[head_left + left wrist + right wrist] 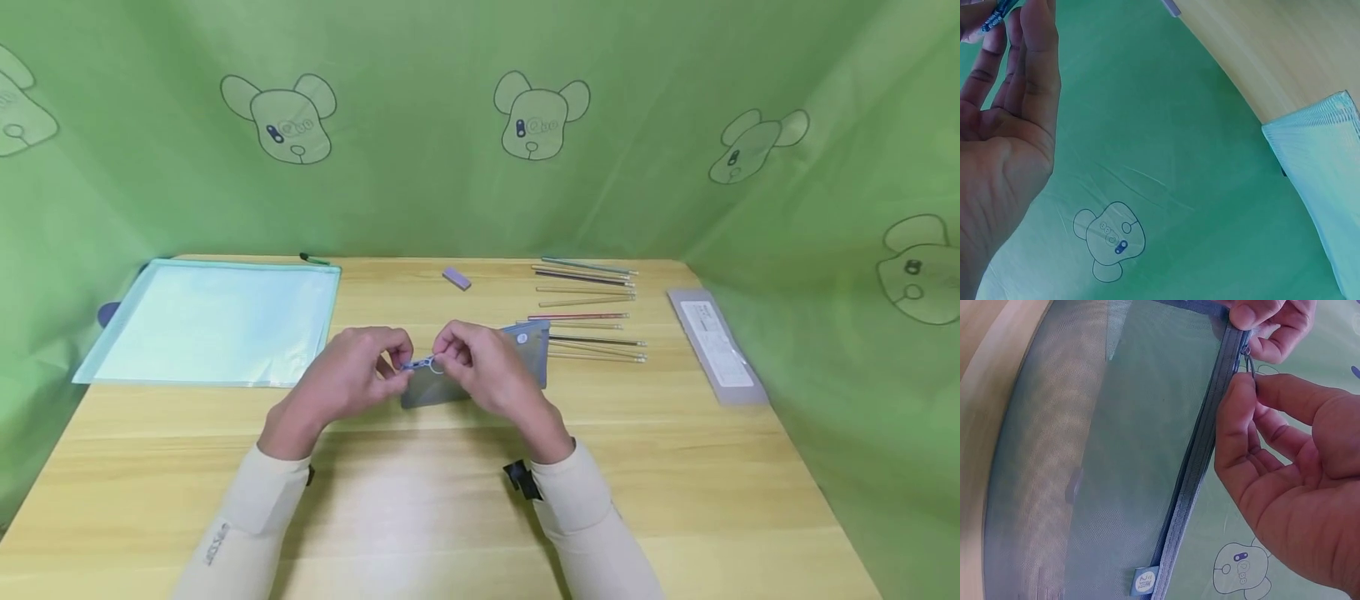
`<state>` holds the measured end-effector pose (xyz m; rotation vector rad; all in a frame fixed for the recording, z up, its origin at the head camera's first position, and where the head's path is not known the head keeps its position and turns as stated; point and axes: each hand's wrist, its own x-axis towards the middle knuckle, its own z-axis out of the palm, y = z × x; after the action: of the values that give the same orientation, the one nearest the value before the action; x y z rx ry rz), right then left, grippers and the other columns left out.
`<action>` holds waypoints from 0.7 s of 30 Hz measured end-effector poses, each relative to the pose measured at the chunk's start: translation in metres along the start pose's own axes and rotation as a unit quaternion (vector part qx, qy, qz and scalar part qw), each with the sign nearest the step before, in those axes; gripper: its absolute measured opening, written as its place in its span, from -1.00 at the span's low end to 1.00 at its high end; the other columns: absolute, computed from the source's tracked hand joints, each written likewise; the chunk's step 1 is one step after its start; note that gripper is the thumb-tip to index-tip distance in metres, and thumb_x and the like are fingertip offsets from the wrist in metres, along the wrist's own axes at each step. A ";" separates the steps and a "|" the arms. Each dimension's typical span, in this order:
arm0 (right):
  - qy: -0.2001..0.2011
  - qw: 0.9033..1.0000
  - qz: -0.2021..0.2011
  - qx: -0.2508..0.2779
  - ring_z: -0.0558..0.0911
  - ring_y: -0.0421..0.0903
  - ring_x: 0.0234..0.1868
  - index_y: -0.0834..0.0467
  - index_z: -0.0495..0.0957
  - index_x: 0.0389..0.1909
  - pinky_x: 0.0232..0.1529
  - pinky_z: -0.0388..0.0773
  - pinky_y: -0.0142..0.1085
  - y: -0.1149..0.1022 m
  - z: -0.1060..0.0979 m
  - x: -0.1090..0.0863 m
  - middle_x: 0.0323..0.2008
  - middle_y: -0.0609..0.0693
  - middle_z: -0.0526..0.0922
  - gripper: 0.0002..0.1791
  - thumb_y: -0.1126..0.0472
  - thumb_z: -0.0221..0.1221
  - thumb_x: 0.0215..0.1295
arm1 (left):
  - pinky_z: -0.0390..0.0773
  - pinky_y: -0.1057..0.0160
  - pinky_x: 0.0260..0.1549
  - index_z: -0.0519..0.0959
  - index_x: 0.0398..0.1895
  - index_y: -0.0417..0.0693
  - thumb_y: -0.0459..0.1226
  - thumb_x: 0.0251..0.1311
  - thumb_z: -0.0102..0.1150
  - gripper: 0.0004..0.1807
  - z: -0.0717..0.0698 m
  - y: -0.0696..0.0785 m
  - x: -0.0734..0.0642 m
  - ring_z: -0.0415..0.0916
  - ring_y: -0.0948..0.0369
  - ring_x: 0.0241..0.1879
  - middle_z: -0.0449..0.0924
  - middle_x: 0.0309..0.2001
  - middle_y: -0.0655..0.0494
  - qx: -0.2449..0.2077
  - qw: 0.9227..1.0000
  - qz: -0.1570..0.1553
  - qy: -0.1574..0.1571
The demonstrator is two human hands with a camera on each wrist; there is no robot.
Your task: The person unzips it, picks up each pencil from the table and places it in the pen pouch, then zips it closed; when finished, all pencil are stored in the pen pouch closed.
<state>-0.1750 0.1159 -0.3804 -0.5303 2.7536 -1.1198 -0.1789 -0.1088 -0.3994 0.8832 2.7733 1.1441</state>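
A grey-blue mesh zipper pouch is held up over the table between both hands, its zipper edge upward. My left hand pinches the pouch's corner at one end of the zipper. Close beside it, my right hand pinches the looped zipper pull between thumb and index finger. The slider sits near the left hand's corner in the right wrist view. A small round-marked tag is at the zipper's other end. Only a bit of the pouch's blue corner shows in the left wrist view.
A larger light-blue zipper pouch lies at the left. Several pencils lie behind the mesh pouch to the right, and a purple eraser at the back. A lilac strip with a white label is at the right edge. Green curtain surrounds the table.
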 end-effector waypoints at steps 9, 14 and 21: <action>0.011 1.000 0.011 -0.003 0.61 -0.15 -0.28 0.16 0.67 -0.17 -0.17 0.62 -0.34 0.009 -0.014 -0.003 -0.30 -0.02 0.70 -0.97 0.28 0.31 0.50 | 0.75 0.37 -0.32 0.62 -0.37 0.03 -0.41 0.22 0.43 -0.82 -0.007 -0.005 -0.002 0.79 0.24 -0.33 0.76 -0.34 0.17 -0.007 1.000 -0.004 0.004; 0.021 1.000 0.020 -0.001 0.59 -0.11 -0.28 0.16 0.67 -0.20 -0.18 0.59 -0.30 0.017 -0.025 -0.007 -0.32 -0.01 0.68 -0.96 0.29 0.28 0.51 | 0.75 0.34 -0.34 0.60 -0.38 0.05 -0.41 0.20 0.42 -0.81 -0.014 -0.011 -0.005 0.78 0.27 -0.36 0.73 -0.36 0.19 -0.006 1.000 -0.015 0.009; 0.037 0.997 0.071 -0.015 0.62 -0.04 -0.22 0.20 0.66 -0.17 -0.12 0.61 -0.23 0.030 -0.045 -0.016 -0.28 0.02 0.66 -0.96 0.29 0.29 0.50 | 0.74 0.29 -0.33 0.59 -0.37 0.06 -0.41 0.19 0.40 -0.81 -0.024 -0.019 -0.012 0.79 0.27 -0.34 0.74 -0.33 0.16 -0.011 0.999 -0.044 0.017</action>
<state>-0.1789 0.1716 -0.3691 -0.2952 2.8240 -1.0870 -0.1834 -0.1415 -0.3964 0.7391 2.7896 1.1829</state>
